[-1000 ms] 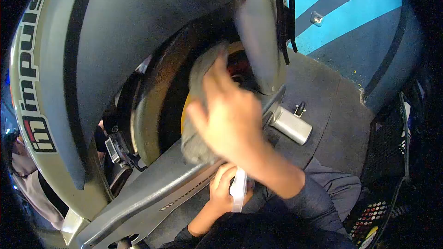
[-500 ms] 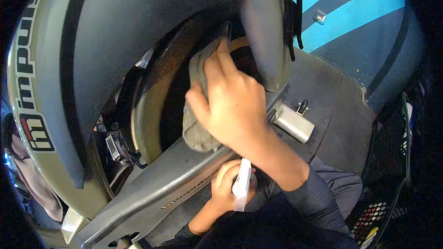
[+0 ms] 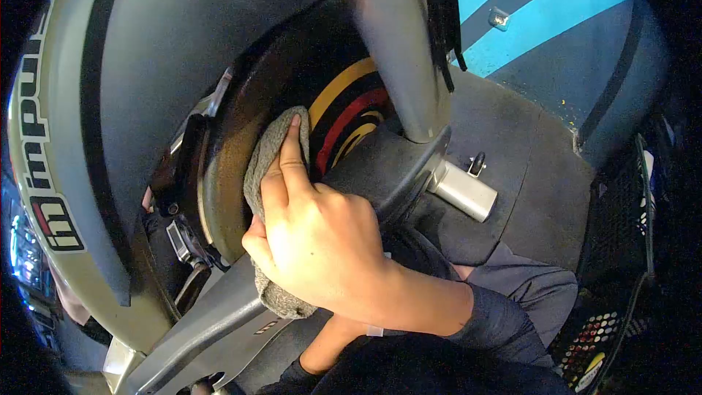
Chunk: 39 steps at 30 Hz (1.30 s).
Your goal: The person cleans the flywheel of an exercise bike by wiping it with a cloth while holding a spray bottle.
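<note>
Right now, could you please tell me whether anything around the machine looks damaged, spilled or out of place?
Light flecks mark the lower edge of the blue wall, near the floor, and look odd against the darker paint; wear or dirt, I can't tell which. Nothing looks amiss with the grey cloth under the right hand.

A dark wall with bright blue stripes fills the upper right of the frame, bearing a small square fitting. Below it lies grey, seamed flooring. A black perforated basket stands at the right; bluish lights glow at the left edge.
</note>
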Each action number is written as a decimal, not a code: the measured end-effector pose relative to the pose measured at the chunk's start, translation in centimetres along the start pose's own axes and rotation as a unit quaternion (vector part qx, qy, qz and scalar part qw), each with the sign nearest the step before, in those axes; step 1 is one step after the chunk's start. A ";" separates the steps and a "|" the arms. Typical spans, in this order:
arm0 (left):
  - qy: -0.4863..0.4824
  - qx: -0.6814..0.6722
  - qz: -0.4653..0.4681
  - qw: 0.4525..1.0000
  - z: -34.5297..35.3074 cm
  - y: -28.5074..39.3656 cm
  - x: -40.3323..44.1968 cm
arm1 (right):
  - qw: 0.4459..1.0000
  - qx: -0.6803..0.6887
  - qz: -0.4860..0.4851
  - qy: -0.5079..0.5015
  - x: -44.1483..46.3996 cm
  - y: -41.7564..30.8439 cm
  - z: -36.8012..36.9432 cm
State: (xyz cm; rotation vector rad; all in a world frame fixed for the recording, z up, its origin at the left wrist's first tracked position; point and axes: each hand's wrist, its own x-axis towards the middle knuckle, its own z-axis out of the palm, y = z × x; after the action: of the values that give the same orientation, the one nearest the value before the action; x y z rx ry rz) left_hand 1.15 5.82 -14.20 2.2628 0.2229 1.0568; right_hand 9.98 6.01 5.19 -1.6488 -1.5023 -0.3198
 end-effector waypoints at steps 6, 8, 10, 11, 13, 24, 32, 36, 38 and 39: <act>0.067 0.018 0.018 0.997 -1.6 3.3 3.5 | 0.992 -0.098 0.040 0.065 1.9 3.7 -0.4; 0.058 0.029 0.027 0.998 -1.8 4.1 4.4 | 0.995 -0.061 0.051 0.058 2.0 5.0 -0.7; 0.054 0.031 0.032 0.998 -1.8 3.3 3.8 | 0.997 -0.033 0.060 0.030 1.3 5.7 -2.3; 0.011 0.064 0.043 0.997 -2.0 2.4 2.9 | 0.996 0.084 0.022 -0.024 0.3 6.3 -3.0; 0.027 0.054 -0.001 0.998 -2.0 3.9 3.5 | 0.956 0.265 -0.035 -0.121 -2.5 7.4 -5.0; 0.105 0.058 -0.066 0.991 -3.0 9.1 6.2 | 0.613 0.632 0.451 0.148 -28.9 17.2 -9.2; 0.148 0.021 -0.115 0.982 -2.5 10.2 7.5 | 0.652 0.567 0.487 0.128 -31.7 18.4 -10.8; 0.156 0.062 -0.075 0.983 -2.5 9.6 7.0 | 0.707 0.521 0.471 0.081 -28.5 16.9 -10.9; 0.139 0.055 -0.057 0.987 -2.1 8.3 6.2 | 0.727 0.503 0.462 0.073 -24.4 14.1 -11.4; 0.137 0.052 -0.056 0.988 -2.0 7.7 6.0 | 0.745 0.485 0.453 0.063 -22.3 13.0 -11.4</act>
State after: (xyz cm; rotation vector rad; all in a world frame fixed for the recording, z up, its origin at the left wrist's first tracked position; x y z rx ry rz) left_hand 2.85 3.07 -4.74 2.1613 0.5249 1.3194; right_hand 20.31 -16.32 -8.70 -1.2046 -0.4043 0.7688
